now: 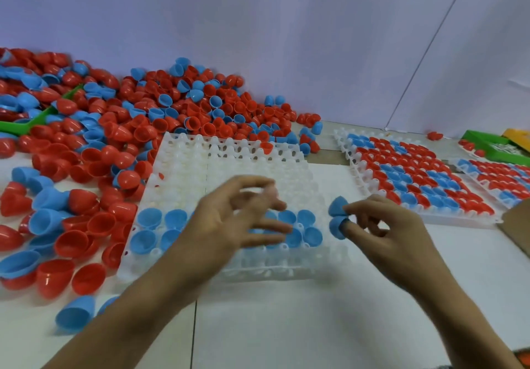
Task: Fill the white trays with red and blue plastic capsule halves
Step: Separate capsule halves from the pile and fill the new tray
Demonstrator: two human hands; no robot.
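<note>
Pinched between the right hand's (393, 231) thumb and fingertips are two blue capsule halves (338, 218), one above the other, so this grip is narrow and loaded. It hangs just off the right edge of the near white tray (229, 167), probably so the halves can be dropped one at a time into sockets without a trip back to the heap. The left hand (229, 225) hovers over the tray with fingers spread and loose, holding nothing that I can see; it is blurred, so its exact pose is unclear. It seems poised to take or seat a half.

Two rows of blue halves (156, 228) already sit open side up near the tray's front edge, with a bare row in front of them and bare sockets behind, apart from one red half (266, 147) near the back. Working in rows from the near side keeps the reach short.

To the left and behind, the loose pile of red and blue halves (143, 116) spreads across the table (286, 325), touching the tray's left edge, close for grabbing. On the right lie two filled trays (415, 176), set aside.
</note>
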